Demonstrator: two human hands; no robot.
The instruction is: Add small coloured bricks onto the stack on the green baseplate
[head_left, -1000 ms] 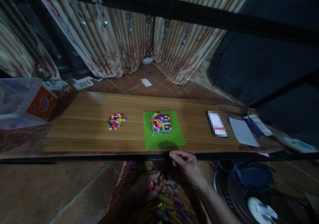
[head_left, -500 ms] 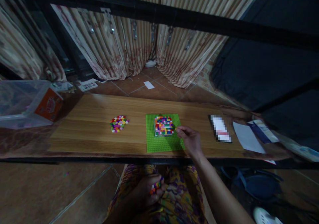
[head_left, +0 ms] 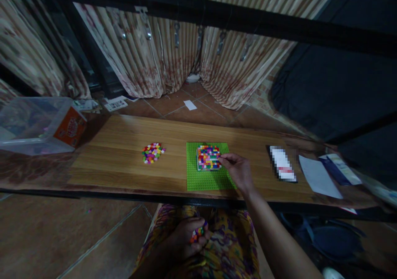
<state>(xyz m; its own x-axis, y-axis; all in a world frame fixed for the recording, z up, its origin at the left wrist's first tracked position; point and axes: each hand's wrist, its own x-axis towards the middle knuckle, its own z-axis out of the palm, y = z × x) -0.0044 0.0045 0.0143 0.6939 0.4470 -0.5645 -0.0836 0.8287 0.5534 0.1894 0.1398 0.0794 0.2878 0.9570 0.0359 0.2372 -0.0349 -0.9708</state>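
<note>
On the wooden table lies a green baseplate carrying a square block built of many coloured toy bricks. My right hand reaches in from the right. Its thumb and forefinger are pinched at the block's right edge; whatever small piece they may hold is too small to make out. Down on my lap, my left hand is curled around a handful of loose toy bricks. Farther left on the table sits a loose pile of coloured bricks.
A phone with a blurred screen lies at the table's right, beside white paper and a blue-white packet. A clear plastic bin with an orange label stands at the left. Curtains hang beyond the table.
My right hand has moved slightly in, its fingertips now at the brick block's right edge. The whole view has shifted a little. My left hand stays on my lap around its bricks.
</note>
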